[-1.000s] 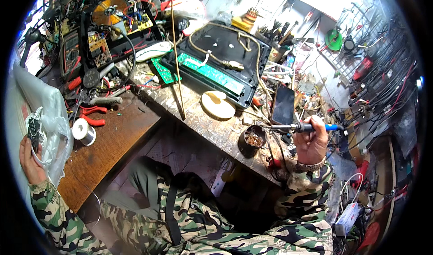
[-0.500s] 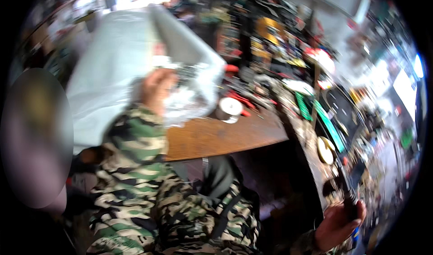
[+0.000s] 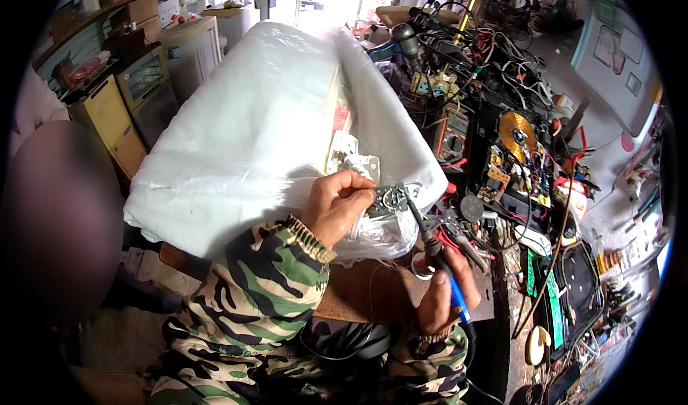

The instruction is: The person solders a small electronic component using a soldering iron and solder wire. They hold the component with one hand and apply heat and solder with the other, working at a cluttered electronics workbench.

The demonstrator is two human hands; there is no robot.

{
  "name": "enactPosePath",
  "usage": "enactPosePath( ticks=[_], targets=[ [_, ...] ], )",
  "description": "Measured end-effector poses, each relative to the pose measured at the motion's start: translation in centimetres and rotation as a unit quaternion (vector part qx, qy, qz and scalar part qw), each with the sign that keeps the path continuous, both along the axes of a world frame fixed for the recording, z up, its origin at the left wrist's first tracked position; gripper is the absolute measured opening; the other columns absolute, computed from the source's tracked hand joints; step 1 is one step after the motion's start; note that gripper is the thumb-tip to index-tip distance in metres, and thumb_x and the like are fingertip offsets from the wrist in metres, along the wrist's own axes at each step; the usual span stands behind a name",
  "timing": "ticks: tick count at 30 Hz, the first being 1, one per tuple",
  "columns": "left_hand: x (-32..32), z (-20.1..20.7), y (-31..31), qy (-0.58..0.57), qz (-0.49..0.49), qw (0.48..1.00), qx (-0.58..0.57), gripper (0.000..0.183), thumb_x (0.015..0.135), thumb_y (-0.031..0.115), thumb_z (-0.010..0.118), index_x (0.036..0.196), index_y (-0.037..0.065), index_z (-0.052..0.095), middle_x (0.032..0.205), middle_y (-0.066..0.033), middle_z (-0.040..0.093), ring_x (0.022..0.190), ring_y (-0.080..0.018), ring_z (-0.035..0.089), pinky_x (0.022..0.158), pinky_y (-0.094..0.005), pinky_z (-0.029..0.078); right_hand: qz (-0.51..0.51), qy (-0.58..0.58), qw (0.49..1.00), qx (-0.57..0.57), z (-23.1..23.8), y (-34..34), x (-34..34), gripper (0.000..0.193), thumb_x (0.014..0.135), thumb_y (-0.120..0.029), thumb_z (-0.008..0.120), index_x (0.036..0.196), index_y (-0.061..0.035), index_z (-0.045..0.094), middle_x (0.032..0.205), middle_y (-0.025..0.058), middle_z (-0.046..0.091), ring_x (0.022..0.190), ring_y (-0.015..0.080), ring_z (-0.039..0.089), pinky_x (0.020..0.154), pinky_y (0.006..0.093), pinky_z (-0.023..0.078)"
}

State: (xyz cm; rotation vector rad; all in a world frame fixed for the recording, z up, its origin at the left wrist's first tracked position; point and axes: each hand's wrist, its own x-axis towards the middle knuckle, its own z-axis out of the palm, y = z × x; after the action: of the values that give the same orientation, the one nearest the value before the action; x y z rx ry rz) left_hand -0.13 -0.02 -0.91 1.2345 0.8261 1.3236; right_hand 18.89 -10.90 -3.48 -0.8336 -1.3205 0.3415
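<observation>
Two hands work close together over a crowded bench. At left, a large white bag is raised in front of the person. The left hand pinches a small metal part against the bag's lower edge, fingers closed on it. Just right, the right hand is clenched round a blue-handled soldering iron, its tip at the part. Risk, as judged: the hot tip sits next to thin plastic and fingertips; a slip could melt the bag or burn skin. Loose wires further right could snag the iron's cord.
</observation>
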Motion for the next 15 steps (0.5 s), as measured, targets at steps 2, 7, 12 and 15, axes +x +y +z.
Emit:
enactPosePath(
  ticks=[2,7,12,15],
  targets=[
    [0.2,0.1,-0.1,0.005,0.000,1.000,-0.015,0.015,0.090,0.005,0.065,0.102,-0.004,0.067,0.090,-0.0039,0.067,0.079,-0.0079,0.058,0.072,-0.0230,0.047,-0.001,-0.075,0.997,0.030,-0.6,0.4,0.2,0.035,0.091,-0.014,0.064,0.119,0.0058,0.063,0.095,0.0222,0.068,0.084,0.0267,0.067,0.081,0.0344,0.052],
    [-0.4,0.5,-0.1,0.047,-0.011,0.999,-0.019,0.015,0.090,0.006,0.066,0.103,-0.003,0.068,0.091,-0.0024,0.067,0.083,-0.0072,0.058,0.074,-0.0226,0.047,-0.047,-0.170,0.983,0.056,-0.3,0.6,-0.2,0.032,0.082,-0.007,0.070,0.112,0.0031,0.069,0.094,0.0218,0.068,0.083,0.0304,0.069,0.078,0.0362,0.055],
    [-0.2,0.6,0.2,0.039,-0.008,0.999,-0.016,0.012,0.090,0.005,0.065,0.098,-0.004,0.067,0.088,-0.0038,0.067,0.079,-0.0072,0.059,0.071,-0.0226,0.049,-0.053,-0.216,0.973,0.064,0.2,0.8,-0.1,0.035,0.079,-0.003,0.071,0.113,0.0024,0.068,0.094,0.0227,0.068,0.083,0.0331,0.070,0.076,0.0378,0.056],
    [-0.2,0.5,0.4,0.044,-0.010,0.999,-0.019,0.013,0.090,0.006,0.066,0.099,-0.003,0.068,0.088,-0.0033,0.068,0.080,-0.0071,0.059,0.072,-0.0225,0.048,-0.052,-0.216,0.973,0.059,0.2,0.9,-0.3,0.036,0.079,-0.001,0.071,0.114,0.0025,0.067,0.093,0.0225,0.068,0.081,0.0326,0.070,0.073,0.0369,0.056]
  ],
)
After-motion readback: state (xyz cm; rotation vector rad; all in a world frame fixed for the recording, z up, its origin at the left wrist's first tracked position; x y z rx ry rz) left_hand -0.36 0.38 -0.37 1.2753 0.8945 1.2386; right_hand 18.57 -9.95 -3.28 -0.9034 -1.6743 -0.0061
